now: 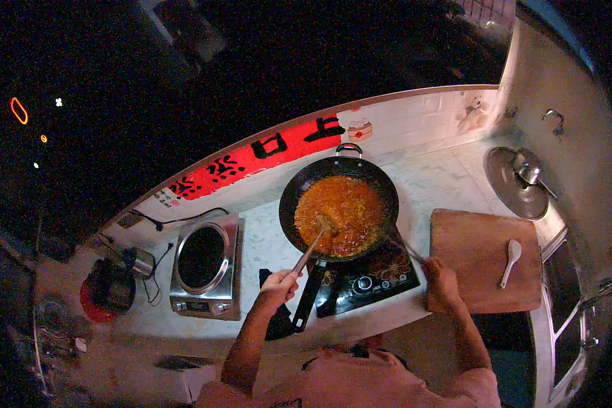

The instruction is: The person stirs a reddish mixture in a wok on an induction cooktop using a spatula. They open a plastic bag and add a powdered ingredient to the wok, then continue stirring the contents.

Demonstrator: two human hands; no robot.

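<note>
A black wok [288,214] with a small loop handle at its far side sits on a black induction cooker [367,290] with a knob. Orange-red chunky sauce [357,204] covers the wok's bottom. My left hand [279,288] grips a long-handled utensil [312,249], whose head rests in the sauce left of the middle. In my right hand [442,280] is a second, thin-handled utensil [410,249], blurred, its end at the wok's right rim; its head cannot be made out. The wok's long handle [308,301] points towards me, held by neither hand.
Right of the cooker lies a wooden cutting board [469,260] bearing a white spoon [511,262]. Behind it, a wok lid [502,188] has a metal ladle [528,168] on it. A silver-framed cooktop [206,265] stands left, near a dark cloth [278,326]. A sink [566,301] is far right.
</note>
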